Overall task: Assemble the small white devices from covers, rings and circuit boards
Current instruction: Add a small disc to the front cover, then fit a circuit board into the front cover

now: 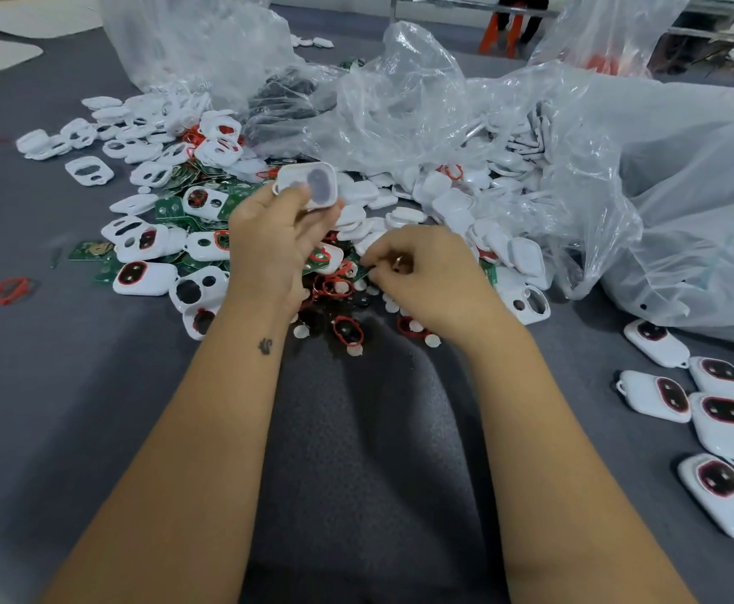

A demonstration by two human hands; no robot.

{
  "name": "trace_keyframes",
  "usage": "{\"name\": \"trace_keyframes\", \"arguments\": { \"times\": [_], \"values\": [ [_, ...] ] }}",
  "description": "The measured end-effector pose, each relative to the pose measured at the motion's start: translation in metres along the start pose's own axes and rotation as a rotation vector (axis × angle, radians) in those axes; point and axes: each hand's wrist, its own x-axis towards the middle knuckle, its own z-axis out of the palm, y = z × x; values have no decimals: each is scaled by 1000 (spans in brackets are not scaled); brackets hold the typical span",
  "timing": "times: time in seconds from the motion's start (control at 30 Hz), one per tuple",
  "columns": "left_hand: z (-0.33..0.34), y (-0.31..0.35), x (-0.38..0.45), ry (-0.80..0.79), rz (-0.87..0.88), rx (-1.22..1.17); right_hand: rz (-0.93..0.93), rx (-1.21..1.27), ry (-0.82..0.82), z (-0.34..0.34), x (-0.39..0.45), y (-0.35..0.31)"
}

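Left hand grips a white cover between thumb and fingers, lifted above the pile, tilted toward the camera; glossy rounded-rectangle plastic shell with a dark oval window and a smaller round hole beside it. Right hand is low in the pile, fingertips pinched together on something tiny; too small and blurred to tell what. Small dark tattoo on the left wrist. Directly under both hands: loose red rings, thin wiry oval loops, mixed with small white round discs and black bits. Left of the hands, more white covers lie scattered, some with red rings already seated in the oval opening, some open frames with bare holes. Flat green circuit boards poke out between them, one at the pile's left edge. One stray red ring lies apart on the far left. Behind the pile, crumpled clear plastic bags, thin and shiny, spill plain white shells; one bag holds dark parts. A large bag slumps on the right. Near right, a cluster of finished white devices, smooth pebble shapes with red-rimmed dark ovals, touching one another. All sits on a soft grey felt-like cloth, slightly wrinkled.
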Motion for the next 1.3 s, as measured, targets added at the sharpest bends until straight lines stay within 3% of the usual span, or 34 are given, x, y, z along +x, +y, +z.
{"name": "trace_keyframes", "arguments": {
  "times": [0.13,0.23,0.33,0.7,0.8,0.97,1.17,1.3],
  "values": [
    [-3,2,2,25,69,44,-98,-120,3,17,-1,-8],
    [-6,3,4,75,100,48,-77,-157,70,24,2,-6],
    [-7,3,5,89,100,48,-44,-268,22,25,7,3],
    [0,-3,-2,-64,61,127,2,-352,79,31,11,7],
    [1,-6,-2,-99,56,153,41,-230,100,30,12,5],
    [0,-7,0,-65,49,176,145,296,185,18,7,1],
    [2,-5,-2,-34,39,174,223,746,334,-1,6,6],
    [6,-7,-5,-64,20,194,204,866,343,-6,6,6]
  ]
}}
